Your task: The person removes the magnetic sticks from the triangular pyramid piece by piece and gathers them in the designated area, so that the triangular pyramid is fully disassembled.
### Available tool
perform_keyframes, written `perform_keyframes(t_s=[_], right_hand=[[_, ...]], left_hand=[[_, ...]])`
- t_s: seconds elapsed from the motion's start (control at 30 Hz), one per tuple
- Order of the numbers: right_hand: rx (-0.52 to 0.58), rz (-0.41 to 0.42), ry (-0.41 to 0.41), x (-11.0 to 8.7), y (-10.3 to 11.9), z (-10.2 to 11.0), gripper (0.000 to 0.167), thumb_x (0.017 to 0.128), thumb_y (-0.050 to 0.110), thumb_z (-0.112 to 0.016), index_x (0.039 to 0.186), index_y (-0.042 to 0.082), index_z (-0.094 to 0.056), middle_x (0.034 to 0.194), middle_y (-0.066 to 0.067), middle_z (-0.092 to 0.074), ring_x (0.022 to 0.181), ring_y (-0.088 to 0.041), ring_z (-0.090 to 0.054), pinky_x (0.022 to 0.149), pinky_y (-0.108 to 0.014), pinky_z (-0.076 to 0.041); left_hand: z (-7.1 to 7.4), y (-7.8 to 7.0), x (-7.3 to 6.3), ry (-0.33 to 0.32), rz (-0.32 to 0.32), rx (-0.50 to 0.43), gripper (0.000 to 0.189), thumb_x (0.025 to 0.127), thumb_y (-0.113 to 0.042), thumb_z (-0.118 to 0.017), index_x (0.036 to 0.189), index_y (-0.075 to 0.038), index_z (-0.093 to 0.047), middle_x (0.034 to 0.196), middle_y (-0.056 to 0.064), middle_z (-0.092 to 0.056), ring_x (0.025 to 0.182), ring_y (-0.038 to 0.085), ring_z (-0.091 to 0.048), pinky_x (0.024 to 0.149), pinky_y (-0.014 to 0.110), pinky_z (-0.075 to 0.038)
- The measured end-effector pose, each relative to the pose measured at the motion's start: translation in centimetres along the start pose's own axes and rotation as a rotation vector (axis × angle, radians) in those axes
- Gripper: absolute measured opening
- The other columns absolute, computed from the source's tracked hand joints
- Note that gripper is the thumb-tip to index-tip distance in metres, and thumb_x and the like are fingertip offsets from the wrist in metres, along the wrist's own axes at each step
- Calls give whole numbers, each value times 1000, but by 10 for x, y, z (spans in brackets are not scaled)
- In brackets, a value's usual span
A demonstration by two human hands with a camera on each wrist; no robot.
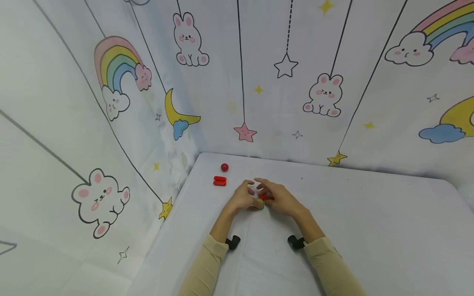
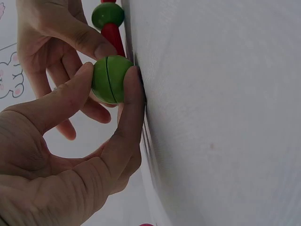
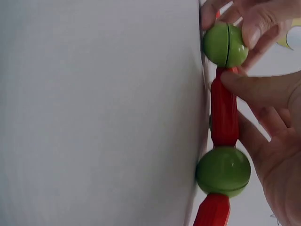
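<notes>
Between finger and thumb, the left hand (image 2: 70,188) pinches a green ball (image 2: 118,77) against the red rod (image 3: 225,113) the right hand (image 3: 282,150) grips, where they could slip apart if either tilts, while beyond on the table (image 1: 370,230) lie two rods (image 1: 219,183) and a red ball (image 1: 224,167), no container in sight.

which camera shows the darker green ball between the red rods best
The right wrist view: the darker green ball is large and uncovered, a red rod on either side. The left wrist view shows it smaller, near the top edge. The head view doesn't reveal it; the right hand probably hides it.
</notes>
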State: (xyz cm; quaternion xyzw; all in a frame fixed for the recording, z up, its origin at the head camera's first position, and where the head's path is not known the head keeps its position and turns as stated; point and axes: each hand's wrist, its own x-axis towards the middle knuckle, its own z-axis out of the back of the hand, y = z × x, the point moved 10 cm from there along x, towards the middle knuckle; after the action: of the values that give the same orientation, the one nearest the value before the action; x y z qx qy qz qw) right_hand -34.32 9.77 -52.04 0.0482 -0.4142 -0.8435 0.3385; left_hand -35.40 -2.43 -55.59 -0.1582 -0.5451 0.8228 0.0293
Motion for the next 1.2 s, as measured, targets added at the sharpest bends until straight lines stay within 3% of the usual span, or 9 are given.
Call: perform_keyframes(t_s=[0.2, 0.47, 0.67, 0.77, 0.87, 0.97, 1.2], right_hand=[[24, 7, -2, -1, -3, 3, 87, 88, -18, -70, 161, 18, -38, 138, -19, -62, 114, -30, -71, 92, -46, -59], [20, 4, -34, 0, -4, 8, 86, 86, -15, -76, 159, 12, -41, 130, -19, -66, 110, -28, -71, 91, -43, -59], [36, 4, -18, -1, -4, 4, 87, 86, -15, -76, 160, 13, -40, 128, -20, -65, 112, -27, -70, 92, -40, -59], [23, -23, -33, -2, -5, 7, 88, 85, -17, -75, 160, 16, -41, 127, -19, -66, 111, -26, -70, 92, -40, -59], [22, -33, -42, -2, -5, 10, 90, 84, -18, -76, 159, 17, -41, 127, -19, -66, 109, -25, -71, 91, -40, -60], [32, -26, -28, -1, -4, 9, 91, 84, -17, -77, 160, 18, -41, 130, -20, -64, 108, -25, -72, 91, -41, -60], [78, -39, -24, -3, -10, 7, 90, 84, -18, -75, 158, 20, -43, 138, -21, -61, 107, -25, -73, 89, -39, -60]], left_hand=[[-1, 2, -1, 32, 21, -10, 88, 76, -8, -91, 151, -8, -46, 126, 19, -60, 106, 31, -61, 92, 46, -55], [-2, -1, 0, 78, 20, -33, 87, 79, -7, -89, 153, -9, -43, 130, 20, -58, 108, 32, -61, 93, 46, -57], [-2, -1, -4, 139, 26, -14, 88, 80, -7, -88, 155, -9, -42, 129, 19, -59, 104, 28, -63, 89, 42, -56], [1, -5, -5, 159, 20, -74, 88, 81, -3, -86, 156, -7, -39, 134, 22, -56, 99, 27, -67, 87, 40, -59], [12, -10, -3, 128, 7, -172, 87, 85, 2, -82, 158, -4, -35, 141, 27, -50, 94, 27, -72, 84, 40, -62], [29, -10, 1, 54, -5, -234, 83, 87, 4, -79, 157, -2, -35, 145, 31, -46, 93, 29, -74, 83, 42, -62], [63, -13, 13, -78, -44, -199, 78, 88, 3, -80, 154, -3, -40, 147, 32, -45, 102, 34, -71, 86, 43, -62]])
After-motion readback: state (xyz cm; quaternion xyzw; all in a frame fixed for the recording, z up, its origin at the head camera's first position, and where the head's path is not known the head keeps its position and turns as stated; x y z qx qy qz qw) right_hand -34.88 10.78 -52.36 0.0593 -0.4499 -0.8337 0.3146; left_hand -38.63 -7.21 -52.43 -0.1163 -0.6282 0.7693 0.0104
